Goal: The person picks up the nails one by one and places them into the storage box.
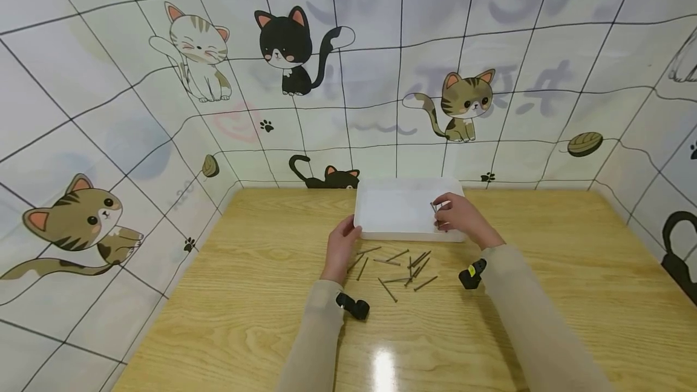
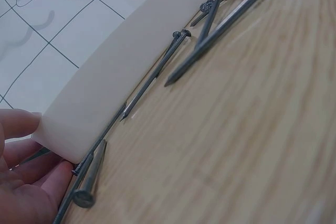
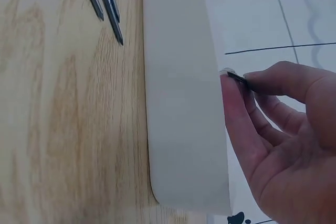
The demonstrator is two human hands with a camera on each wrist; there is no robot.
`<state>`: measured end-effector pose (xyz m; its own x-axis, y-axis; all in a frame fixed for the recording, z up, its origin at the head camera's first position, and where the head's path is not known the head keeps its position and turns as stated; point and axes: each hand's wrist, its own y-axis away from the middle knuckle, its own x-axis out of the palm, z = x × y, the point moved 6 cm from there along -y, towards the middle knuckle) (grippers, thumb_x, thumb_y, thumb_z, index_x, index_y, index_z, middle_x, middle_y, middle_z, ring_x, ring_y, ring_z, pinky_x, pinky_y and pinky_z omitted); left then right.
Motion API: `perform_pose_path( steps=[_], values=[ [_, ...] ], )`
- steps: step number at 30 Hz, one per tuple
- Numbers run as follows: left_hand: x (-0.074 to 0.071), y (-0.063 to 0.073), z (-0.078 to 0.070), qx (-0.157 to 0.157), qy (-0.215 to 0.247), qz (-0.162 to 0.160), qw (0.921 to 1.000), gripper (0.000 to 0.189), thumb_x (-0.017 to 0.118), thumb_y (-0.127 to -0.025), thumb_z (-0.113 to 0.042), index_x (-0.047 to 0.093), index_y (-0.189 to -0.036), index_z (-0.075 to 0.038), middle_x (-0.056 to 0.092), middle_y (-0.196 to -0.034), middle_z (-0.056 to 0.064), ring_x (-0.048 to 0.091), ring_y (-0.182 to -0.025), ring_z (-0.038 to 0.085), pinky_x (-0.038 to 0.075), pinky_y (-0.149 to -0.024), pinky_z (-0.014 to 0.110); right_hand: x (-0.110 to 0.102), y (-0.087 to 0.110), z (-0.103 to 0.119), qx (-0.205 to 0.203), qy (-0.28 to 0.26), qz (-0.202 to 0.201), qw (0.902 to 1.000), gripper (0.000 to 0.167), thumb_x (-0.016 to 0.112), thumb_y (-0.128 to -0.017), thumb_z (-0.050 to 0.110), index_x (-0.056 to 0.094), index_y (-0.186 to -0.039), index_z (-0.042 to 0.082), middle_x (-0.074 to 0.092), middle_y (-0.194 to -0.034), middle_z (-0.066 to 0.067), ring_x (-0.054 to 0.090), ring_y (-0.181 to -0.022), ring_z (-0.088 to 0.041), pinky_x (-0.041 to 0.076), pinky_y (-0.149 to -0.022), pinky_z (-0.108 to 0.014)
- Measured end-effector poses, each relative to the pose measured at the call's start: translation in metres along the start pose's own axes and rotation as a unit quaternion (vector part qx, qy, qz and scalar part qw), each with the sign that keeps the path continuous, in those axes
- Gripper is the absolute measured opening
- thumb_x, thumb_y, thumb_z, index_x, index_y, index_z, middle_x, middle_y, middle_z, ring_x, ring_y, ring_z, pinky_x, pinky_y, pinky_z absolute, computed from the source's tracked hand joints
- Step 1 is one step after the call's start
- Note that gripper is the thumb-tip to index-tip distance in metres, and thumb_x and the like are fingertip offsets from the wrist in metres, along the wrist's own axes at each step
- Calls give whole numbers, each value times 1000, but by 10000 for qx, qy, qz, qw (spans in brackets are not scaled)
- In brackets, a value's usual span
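A shallow white tray (image 1: 400,236) sits on the wooden table near the back wall. My left hand (image 1: 342,248) holds the tray's front left corner; in the left wrist view, thumb and fingers lie around that corner. Over the tray's right part, my right hand (image 1: 463,218) pinches a nail (image 3: 237,77) between thumb and fingertips. The fingers hide much of it, so I cannot tell whether there is more than one. In front of the tray lie several loose grey nails (image 1: 388,290), some crossing each other. A couple of nails (image 2: 93,177) lie right beside my left fingers.
The wooden table (image 1: 261,319) runs back to a tiled-pattern wall covering (image 1: 376,77) printed with cartoon cats. A black wrist camera (image 1: 355,307) is strapped to the left sleeve, and another black camera (image 1: 472,274) to the right one.
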<state>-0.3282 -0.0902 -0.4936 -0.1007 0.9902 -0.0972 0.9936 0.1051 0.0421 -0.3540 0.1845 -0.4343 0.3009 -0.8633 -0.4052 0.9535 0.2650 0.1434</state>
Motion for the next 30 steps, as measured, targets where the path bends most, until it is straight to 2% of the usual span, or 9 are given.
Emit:
perform_pose_path(
  steps=[3, 8, 14, 18, 26, 30],
  values=[
    [-1, 0, 1, -46, 4, 9, 10000, 42, 56, -89, -26, 48, -130, -18, 51, -124, -6, 45, -114, 9, 36, -95, 31, 0, -8, -2, 141, 115, 54, 9998, 39, 48, -89, 6, 38, -125, -6, 53, -104, -27, 60, -85, -33, 50, -73, -40],
    [-1, 0, 2, -37, 47, 32, 10000, 41, 56, -89, -25, 49, -129, -18, 52, -123, -6, 45, -113, 9, 36, -94, 31, 1, -22, -6, 404, 654, 147, 9969, 36, 50, -88, 5, 43, -120, -7, 57, -99, -23, 61, -77, -25, 51, -69, -36],
    [-1, 1, 1, 24, 84, 27, 10000, 41, 56, -89, -25, 50, -128, -19, 52, -123, -6, 45, -113, 10, 36, -95, 32, 2, -34, -6, 701, 1572, 393, 9843, 36, 51, -85, 5, 46, -119, -8, 62, -86, -17, 61, -68, -21, 50, -63, -33],
    [0, 0, 0, 66, 74, 35, 9999, 41, 55, -89, -24, 49, -129, -17, 51, -124, -4, 45, -114, 11, 36, -95, 33, 3, -40, -9, 699, 2001, 461, 9762, 36, 51, -85, 5, 47, -118, -8, 62, -78, -14, 60, -63, -20, 50, -58, -31],
    [0, -1, 2, 56, 80, 68, 9999, 42, 55, -89, -24, 48, -130, -15, 50, -126, -1, 45, -114, 11, 36, -95, 33, 6, -46, -9, 485, 2902, 433, 9547, 36, 52, -80, 6, 51, -113, -7, 58, -97, -17, 54, -65, -19, 44, -59, -30],
    [0, -2, 3, 12, 72, 59, 10000, 42, 55, -89, -25, 48, -130, -17, 50, -126, -3, 44, -114, 11, 36, -95, 33, 7, -46, -6, 462, 3136, 361, 9477, 33, 54, -78, 6, 54, -109, -8, 58, -95, -17, 53, -67, -21, 43, -63, -33]
  ],
)
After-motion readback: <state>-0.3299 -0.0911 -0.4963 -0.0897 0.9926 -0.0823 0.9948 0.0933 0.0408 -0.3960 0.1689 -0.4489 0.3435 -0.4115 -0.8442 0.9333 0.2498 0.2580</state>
